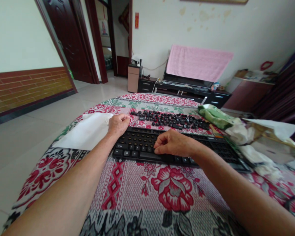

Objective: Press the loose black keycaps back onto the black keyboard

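A black keyboard lies across the flowered tablecloth, partly covered by my right hand. Several keycaps sit along its lower rows at the left and near the space bar, while rows above show bare key posts. My right hand is over the lower middle of the keyboard, thumb and forefinger pinched down at the letter row; whatever is between them is hidden. At the keyboard's upper left corner, my left hand is closed with fingertips together, and I cannot see anything in it. Many loose black keycaps are scattered behind the keyboard.
White paper lies under and left of my left hand. On the right are a green tissue pack, crumpled tissues and a clear plastic bag. Beyond the table stands a low cabinet, with a pink towel draped over a screen.
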{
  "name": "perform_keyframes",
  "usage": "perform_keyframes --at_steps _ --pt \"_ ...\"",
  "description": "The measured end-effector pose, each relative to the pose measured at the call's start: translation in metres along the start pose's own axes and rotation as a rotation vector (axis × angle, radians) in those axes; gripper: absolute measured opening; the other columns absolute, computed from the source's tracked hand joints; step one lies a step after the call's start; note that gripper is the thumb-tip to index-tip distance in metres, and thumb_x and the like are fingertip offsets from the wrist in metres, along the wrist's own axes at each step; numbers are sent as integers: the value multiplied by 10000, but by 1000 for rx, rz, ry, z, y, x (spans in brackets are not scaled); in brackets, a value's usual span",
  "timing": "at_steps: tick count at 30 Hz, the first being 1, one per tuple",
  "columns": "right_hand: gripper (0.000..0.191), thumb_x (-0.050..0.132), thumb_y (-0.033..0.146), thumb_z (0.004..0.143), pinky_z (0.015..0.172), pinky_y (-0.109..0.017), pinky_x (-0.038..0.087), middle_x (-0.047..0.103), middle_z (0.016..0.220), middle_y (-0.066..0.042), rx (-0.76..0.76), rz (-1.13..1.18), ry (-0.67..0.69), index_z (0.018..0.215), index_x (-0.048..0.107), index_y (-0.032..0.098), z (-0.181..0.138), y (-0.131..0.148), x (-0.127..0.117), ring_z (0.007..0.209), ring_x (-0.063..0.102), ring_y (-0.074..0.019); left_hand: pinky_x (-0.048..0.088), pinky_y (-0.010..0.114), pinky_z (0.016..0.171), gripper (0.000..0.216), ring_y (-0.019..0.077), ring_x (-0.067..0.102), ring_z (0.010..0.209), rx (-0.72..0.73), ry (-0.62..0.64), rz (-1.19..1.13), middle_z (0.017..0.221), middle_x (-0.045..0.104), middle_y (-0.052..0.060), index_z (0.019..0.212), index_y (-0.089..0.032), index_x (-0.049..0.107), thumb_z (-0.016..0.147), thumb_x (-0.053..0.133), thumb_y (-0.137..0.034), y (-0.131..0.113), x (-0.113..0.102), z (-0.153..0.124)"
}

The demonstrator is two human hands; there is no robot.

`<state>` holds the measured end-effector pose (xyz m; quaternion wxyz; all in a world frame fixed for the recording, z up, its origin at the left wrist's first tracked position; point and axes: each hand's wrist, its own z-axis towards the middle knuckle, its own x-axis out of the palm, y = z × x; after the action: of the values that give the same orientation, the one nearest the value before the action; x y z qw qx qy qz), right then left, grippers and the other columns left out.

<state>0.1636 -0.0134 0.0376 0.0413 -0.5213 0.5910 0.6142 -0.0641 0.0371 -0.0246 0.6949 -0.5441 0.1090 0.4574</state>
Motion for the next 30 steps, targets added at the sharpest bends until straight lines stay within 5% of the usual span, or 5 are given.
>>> perform_keyframes --at_steps 20,30 --pt "173 535 297 682 417 -189 303 515 548 17 -86 -32 -45 668 609 140 -1 -7 5 464 396 -58 421 236 650 237 145 588 664 1 -1 -6 692 665 -6 768 -231 676 665 495 -344 0 -1 0" --pt "155 522 263 704 451 -207 320 570 576 -15 -104 -181 -238 625 586 146 -4 -7 16 500 463 -83 414 230 639 251 139 579 649 -2 -2 -8 686 661 -13 776 -239 674 662 488 -363 3 1 0"
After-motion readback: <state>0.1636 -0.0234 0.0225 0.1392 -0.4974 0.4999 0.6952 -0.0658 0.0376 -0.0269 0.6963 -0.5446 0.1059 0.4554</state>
